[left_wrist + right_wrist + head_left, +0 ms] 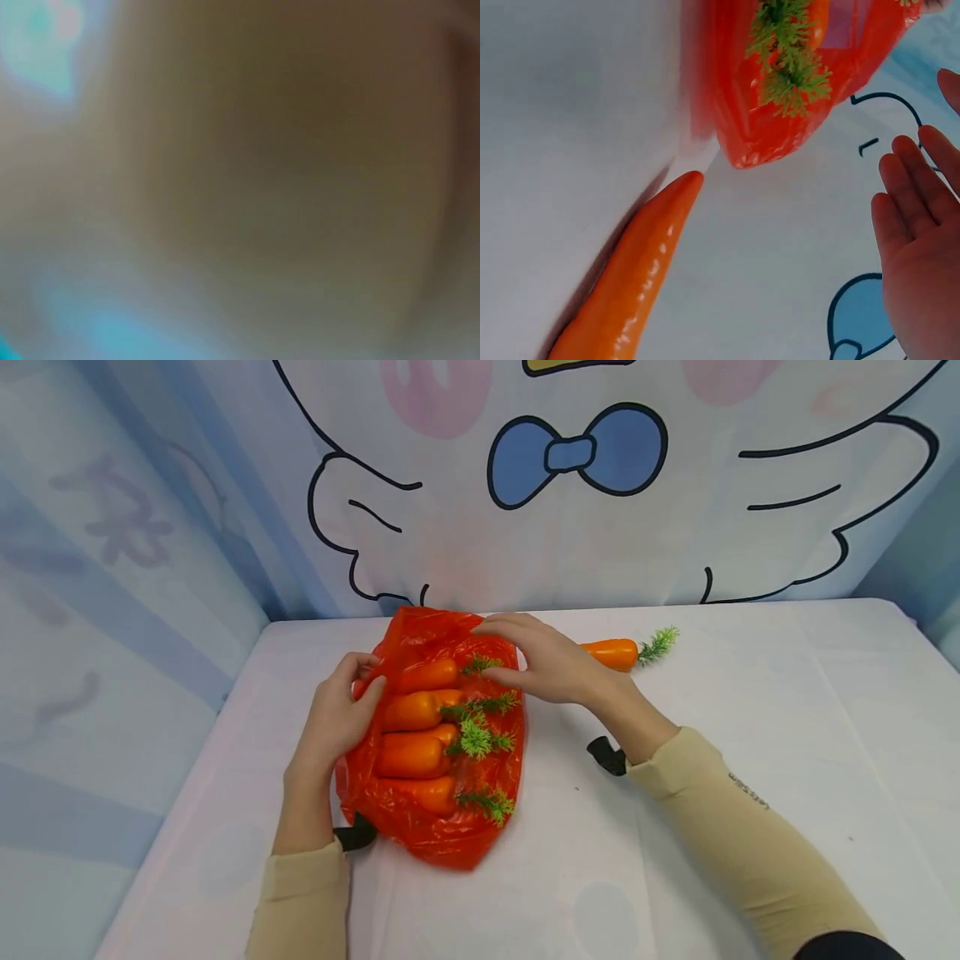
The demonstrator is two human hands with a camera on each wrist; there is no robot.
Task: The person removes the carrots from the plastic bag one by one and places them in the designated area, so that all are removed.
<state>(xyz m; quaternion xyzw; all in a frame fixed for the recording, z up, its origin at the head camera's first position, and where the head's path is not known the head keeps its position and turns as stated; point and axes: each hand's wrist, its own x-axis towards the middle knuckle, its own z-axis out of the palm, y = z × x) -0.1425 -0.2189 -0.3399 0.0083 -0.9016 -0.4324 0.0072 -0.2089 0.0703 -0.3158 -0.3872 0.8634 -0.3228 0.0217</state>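
We seem to bag carrots (pixel 412 756): left hand (pixel 337 718) at the red bag (pixel 465 847), grip unclear; right hand (pixel 551 664), holding nothing, should perhaps next take the loose carrot (pixel 615 653) beside it.

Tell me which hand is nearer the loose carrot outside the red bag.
Right. The right hand is at the right side of the red bag, beside the loose carrot, not holding it; the left hand is farther, at the bag's left edge.
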